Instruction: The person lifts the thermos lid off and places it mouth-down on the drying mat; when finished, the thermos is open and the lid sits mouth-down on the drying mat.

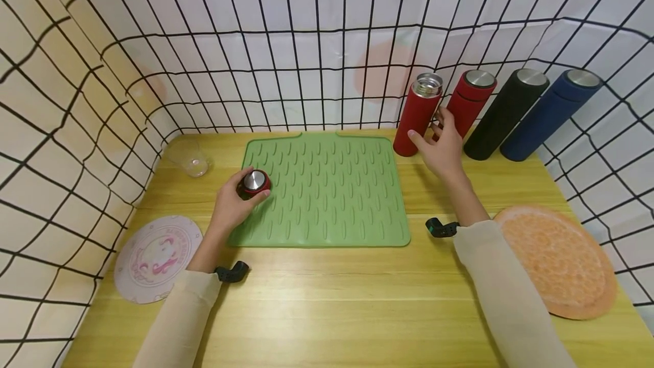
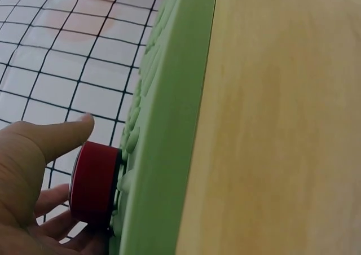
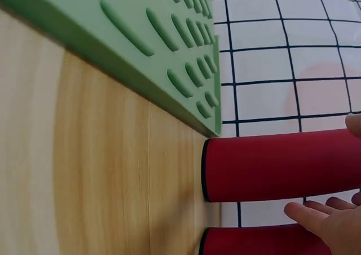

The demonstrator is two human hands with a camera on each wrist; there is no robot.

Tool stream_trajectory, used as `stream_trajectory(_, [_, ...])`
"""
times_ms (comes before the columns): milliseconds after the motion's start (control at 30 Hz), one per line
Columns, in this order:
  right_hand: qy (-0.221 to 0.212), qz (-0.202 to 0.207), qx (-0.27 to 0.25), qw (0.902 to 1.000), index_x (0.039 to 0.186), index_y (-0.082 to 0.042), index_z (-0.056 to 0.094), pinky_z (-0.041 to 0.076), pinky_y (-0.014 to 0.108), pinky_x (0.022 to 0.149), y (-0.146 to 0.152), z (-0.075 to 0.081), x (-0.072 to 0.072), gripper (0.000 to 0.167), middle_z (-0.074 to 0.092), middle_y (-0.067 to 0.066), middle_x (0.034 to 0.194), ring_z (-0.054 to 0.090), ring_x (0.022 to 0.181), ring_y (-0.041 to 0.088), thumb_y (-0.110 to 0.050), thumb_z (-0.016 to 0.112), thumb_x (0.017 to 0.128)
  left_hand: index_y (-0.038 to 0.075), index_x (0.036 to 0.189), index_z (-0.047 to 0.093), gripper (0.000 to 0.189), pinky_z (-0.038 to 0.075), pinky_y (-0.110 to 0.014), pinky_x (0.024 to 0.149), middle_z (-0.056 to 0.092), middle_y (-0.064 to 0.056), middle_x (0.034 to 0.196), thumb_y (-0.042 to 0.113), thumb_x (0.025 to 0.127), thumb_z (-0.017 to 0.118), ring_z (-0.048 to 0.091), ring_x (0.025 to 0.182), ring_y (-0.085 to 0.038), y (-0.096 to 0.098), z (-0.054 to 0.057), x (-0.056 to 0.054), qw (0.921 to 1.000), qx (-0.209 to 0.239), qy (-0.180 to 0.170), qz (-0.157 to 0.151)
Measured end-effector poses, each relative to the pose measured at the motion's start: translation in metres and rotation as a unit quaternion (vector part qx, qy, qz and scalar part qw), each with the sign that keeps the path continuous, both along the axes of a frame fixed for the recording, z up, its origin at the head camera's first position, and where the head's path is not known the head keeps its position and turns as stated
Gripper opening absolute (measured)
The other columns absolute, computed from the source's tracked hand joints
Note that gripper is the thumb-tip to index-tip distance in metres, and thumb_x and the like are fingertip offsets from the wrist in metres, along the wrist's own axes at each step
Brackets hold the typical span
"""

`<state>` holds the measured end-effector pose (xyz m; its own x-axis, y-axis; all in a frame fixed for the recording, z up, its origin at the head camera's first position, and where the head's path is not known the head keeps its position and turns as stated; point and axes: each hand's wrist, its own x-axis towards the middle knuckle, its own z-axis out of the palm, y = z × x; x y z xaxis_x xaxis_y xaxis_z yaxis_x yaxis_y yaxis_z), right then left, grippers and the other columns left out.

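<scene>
A red lid with a silver top (image 1: 255, 181) sits on the left part of the green drying mat (image 1: 327, 186). My left hand (image 1: 234, 200) is spread around it, and in the left wrist view the thumb stands off the lid's red side (image 2: 96, 183). Toward the back right, a red thermos bottle without its lid (image 1: 416, 118) stands upright on the table, its steel mouth showing. My right hand (image 1: 443, 146) reaches around its right side with the fingers loosely parted. In the right wrist view, a gap shows between those fingers (image 3: 307, 214) and the bottle (image 3: 282, 166).
A lidded red thermos (image 1: 471, 104), a black one (image 1: 506, 115) and a blue one (image 1: 550, 115) stand right of the bare-mouthed bottle. A clear cup (image 1: 196, 164), a pink round mat (image 1: 158, 260) and an orange round mat (image 1: 559, 260) lie around. Black wire grid (image 1: 317, 44) encloses the table.
</scene>
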<state>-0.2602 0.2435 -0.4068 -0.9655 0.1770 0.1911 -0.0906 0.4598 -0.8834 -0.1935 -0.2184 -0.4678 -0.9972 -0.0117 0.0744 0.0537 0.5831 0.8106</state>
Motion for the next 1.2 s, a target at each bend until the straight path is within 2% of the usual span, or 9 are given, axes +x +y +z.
stream_trajectory(133, [0.001,0.004,0.003,1.0000,0.163,-0.015,0.022,0.042,0.051,0.118,0.004,0.003,0.010,0.088,0.033,0.010,0.167,0.041,0.150,0.032,-0.036,0.073,0.095,0.010,0.155,0.046,0.082,0.048,-0.052,0.112,0.051,-0.020,0.154,0.032,0.087,0.086,0.055,0.137,-0.038,-0.001,0.000,0.001,1.0000,0.009,0.001,0.002])
stream_trajectory(300, [0.018,0.006,0.030,0.9994,0.161,-0.016,0.028,0.042,0.052,0.118,0.008,0.007,0.023,0.083,0.039,0.009,0.163,0.045,0.147,0.031,-0.037,0.074,0.095,0.010,0.155,0.046,0.085,0.044,-0.052,0.116,0.049,-0.018,0.156,0.036,0.085,0.087,0.050,0.142,-0.038,-0.002,0.001,0.004,0.9998,0.017,0.011,-0.001])
stream_trajectory(567, [0.048,0.003,0.058,0.9972,0.158,-0.013,0.034,0.042,0.057,0.117,0.022,0.015,0.043,0.079,0.045,0.012,0.158,0.047,0.143,0.033,-0.034,0.076,0.094,0.014,0.153,0.049,0.084,0.036,-0.055,0.121,0.049,-0.014,0.157,0.039,0.083,0.088,0.042,0.149,-0.036,0.000,0.009,0.010,0.9994,-0.008,0.033,0.001])
stream_trajectory(900, [0.064,-0.021,0.081,0.9944,0.158,-0.015,0.037,0.038,0.063,0.116,0.047,0.018,0.055,0.077,0.045,0.013,0.157,0.047,0.143,0.038,-0.034,0.075,0.094,0.016,0.152,0.051,0.085,0.034,-0.060,0.121,0.052,-0.011,0.155,0.039,0.081,0.090,0.043,0.148,-0.034,0.009,0.018,0.016,0.9976,-0.003,0.067,-0.019])
stream_trajectory(1200, [0.037,-0.034,0.077,0.9957,0.159,-0.018,0.034,0.039,0.064,0.116,0.062,0.015,0.053,0.081,0.042,0.009,0.160,0.043,0.147,0.034,-0.043,0.074,0.093,0.024,0.152,0.051,0.083,0.039,-0.060,0.118,0.053,-0.010,0.153,0.042,0.080,0.089,0.048,0.144,-0.037,0.017,0.019,0.017,0.9965,0.028,0.073,-0.030])
